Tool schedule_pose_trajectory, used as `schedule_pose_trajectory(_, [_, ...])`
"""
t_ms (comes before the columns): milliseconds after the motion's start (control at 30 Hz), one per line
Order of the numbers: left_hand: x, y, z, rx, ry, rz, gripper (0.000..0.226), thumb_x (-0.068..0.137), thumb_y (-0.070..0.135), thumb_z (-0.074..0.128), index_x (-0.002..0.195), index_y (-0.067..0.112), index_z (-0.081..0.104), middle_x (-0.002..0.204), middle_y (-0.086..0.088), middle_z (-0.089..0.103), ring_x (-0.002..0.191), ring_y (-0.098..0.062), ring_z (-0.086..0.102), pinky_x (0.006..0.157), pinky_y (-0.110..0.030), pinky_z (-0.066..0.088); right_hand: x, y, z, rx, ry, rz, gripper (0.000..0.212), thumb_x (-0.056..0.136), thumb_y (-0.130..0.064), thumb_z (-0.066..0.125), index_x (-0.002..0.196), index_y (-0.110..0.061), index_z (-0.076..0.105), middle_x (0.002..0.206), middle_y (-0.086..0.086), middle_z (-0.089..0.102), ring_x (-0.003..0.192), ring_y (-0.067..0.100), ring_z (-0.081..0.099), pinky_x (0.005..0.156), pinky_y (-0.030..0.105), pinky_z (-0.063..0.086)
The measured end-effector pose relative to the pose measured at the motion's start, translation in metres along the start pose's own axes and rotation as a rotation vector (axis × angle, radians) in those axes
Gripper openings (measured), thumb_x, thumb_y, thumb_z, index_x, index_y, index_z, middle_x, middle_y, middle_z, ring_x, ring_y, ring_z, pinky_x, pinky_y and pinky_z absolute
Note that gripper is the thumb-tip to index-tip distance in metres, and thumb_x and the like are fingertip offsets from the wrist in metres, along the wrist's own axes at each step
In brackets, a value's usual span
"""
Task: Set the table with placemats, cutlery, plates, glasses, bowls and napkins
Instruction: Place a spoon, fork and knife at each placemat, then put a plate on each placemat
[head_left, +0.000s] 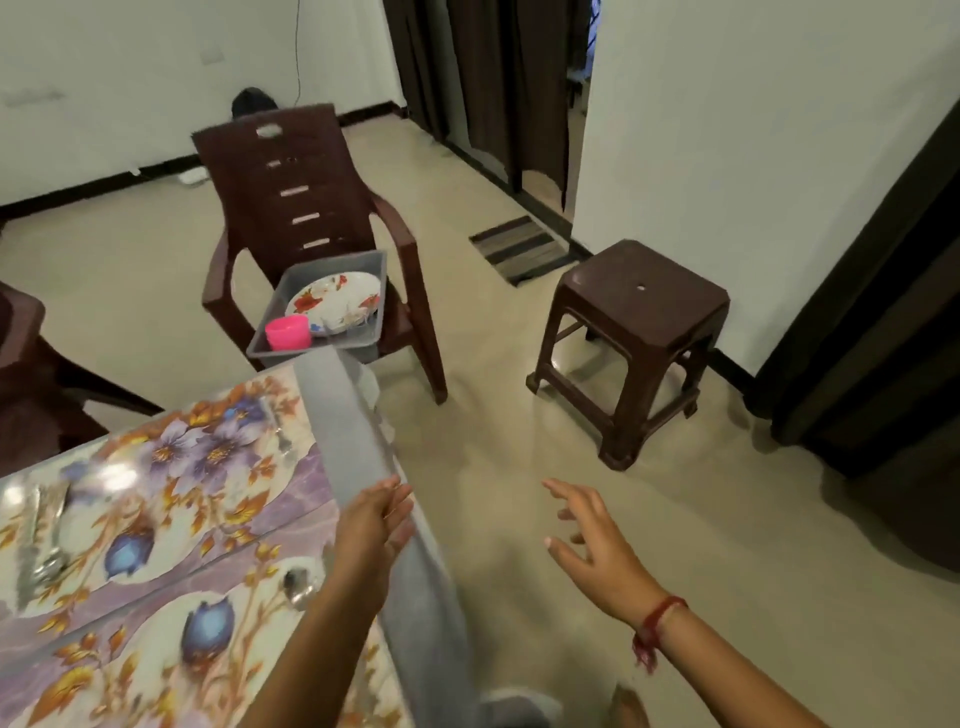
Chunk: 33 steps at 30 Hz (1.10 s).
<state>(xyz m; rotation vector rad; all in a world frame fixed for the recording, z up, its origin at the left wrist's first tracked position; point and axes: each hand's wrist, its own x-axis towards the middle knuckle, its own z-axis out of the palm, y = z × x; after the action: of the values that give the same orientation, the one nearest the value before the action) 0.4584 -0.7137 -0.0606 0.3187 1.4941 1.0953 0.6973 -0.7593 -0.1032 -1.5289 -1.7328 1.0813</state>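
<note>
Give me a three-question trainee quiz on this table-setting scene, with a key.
1. True or false: the pink cup sits in the grey tub on the chair.
2. Multiple choice: the right hand holds A) a plate, B) a napkin, C) nothing.
3. Fill in: the shiny item on the table nearest the left hand is a ____.
Key: 1 true; 2 C; 3 spoon.

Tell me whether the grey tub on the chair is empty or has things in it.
Not empty. The grey tub on the chair holds a floral plate and a pink cup.
</note>
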Motion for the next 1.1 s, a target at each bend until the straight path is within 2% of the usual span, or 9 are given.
schedule_pose_trajectory(100, [0.003,0.003,0.053,-0.032,0.014,0.002,0.033,0.100,0.015,0.042,0.130,0.005,0.050,0.127,-0.017,0.058,0.122,-0.029,0.052,0.099,-0.034,0.041,0.020,0.019,-0.048,-0.041,-0.064,-0.051,0.056,0.091,-0.024,0.054,0.126,-0.055,0.024,0.124,-0.029,0.028,0.113,-0.010,0.038,0.086,0.000,0.032])
schedule_pose_trajectory(200, [-0.002,0.004,0.080,-0.062,0.033,0.022,0.026,0.100,0.016,0.041,0.123,0.010,0.053,0.108,-0.005,0.063,0.106,-0.020,0.059,0.090,-0.030,0.043,0.041,0.024,-0.079,-0.002,-0.099,-0.057,0.052,0.092,-0.024,0.055,0.124,-0.055,0.029,0.123,-0.030,0.030,0.111,-0.009,0.040,0.083,0.003,0.036])
schedule_pose_trajectory(300, [-0.003,0.003,0.091,-0.085,0.060,0.029,0.016,0.098,0.018,0.045,0.108,0.015,0.058,0.100,-0.002,0.065,0.093,-0.014,0.061,0.077,-0.026,0.046,0.069,0.027,-0.094,0.032,-0.112,-0.105,0.049,0.091,-0.024,0.056,0.122,-0.055,0.033,0.122,-0.026,0.033,0.109,-0.007,0.042,0.081,0.008,0.039])
schedule_pose_trajectory(467, [0.015,0.005,0.098,-0.126,0.156,0.034,0.020,0.097,0.018,0.048,0.114,0.012,0.057,0.102,-0.004,0.065,0.095,-0.017,0.062,0.078,-0.027,0.048,0.124,0.024,-0.104,0.075,-0.135,-0.148,0.046,0.091,-0.023,0.057,0.119,-0.053,0.036,0.119,-0.020,0.038,0.107,-0.002,0.045,0.081,0.012,0.043])
schedule_pose_trajectory(600, [0.050,0.019,0.114,-0.200,0.217,0.027,0.020,0.097,0.017,0.048,0.115,0.014,0.056,0.100,-0.002,0.064,0.090,-0.014,0.061,0.073,-0.026,0.046,0.178,0.021,-0.111,0.069,-0.194,-0.197,0.045,0.091,-0.026,0.057,0.121,-0.052,0.036,0.121,-0.022,0.037,0.108,-0.004,0.044,0.082,0.012,0.044])
schedule_pose_trajectory(733, [0.099,0.053,0.130,-0.270,0.240,0.038,0.022,0.097,0.017,0.048,0.118,0.013,0.054,0.099,-0.002,0.064,0.093,-0.016,0.060,0.081,-0.030,0.043,0.253,0.011,-0.116,0.035,-0.226,-0.231,0.043,0.092,-0.027,0.056,0.121,-0.052,0.036,0.120,-0.019,0.038,0.109,-0.003,0.043,0.080,0.011,0.044])
schedule_pose_trajectory(900, [0.161,0.111,0.139,-0.372,0.272,0.064,0.013,0.097,0.016,0.049,0.107,0.014,0.057,0.101,-0.003,0.064,0.107,-0.022,0.058,0.088,-0.032,0.044,0.352,-0.015,-0.110,0.021,-0.263,-0.271,0.041,0.091,-0.024,0.057,0.117,-0.051,0.041,0.118,-0.016,0.042,0.107,-0.001,0.046,0.082,0.012,0.045])
schedule_pose_trajectory(1000, [0.194,0.142,0.144,-0.409,0.310,0.094,0.022,0.096,0.015,0.050,0.118,0.013,0.052,0.105,-0.005,0.063,0.110,-0.023,0.057,0.099,-0.036,0.043,0.408,-0.031,-0.100,0.013,-0.294,-0.292,0.037,0.091,-0.023,0.057,0.122,-0.041,0.047,0.117,-0.014,0.043,0.106,0.001,0.047,0.087,0.018,0.046])
schedule_pose_trajectory(1100, [0.219,0.162,0.145,-0.421,0.346,0.089,0.017,0.096,0.017,0.051,0.112,0.014,0.056,0.110,-0.007,0.063,0.109,-0.022,0.058,0.098,-0.035,0.044,0.452,-0.042,-0.089,0.024,-0.310,-0.270,0.036,0.091,-0.024,0.057,0.126,-0.031,0.050,0.118,-0.014,0.043,0.106,0.002,0.048,0.086,0.017,0.047])
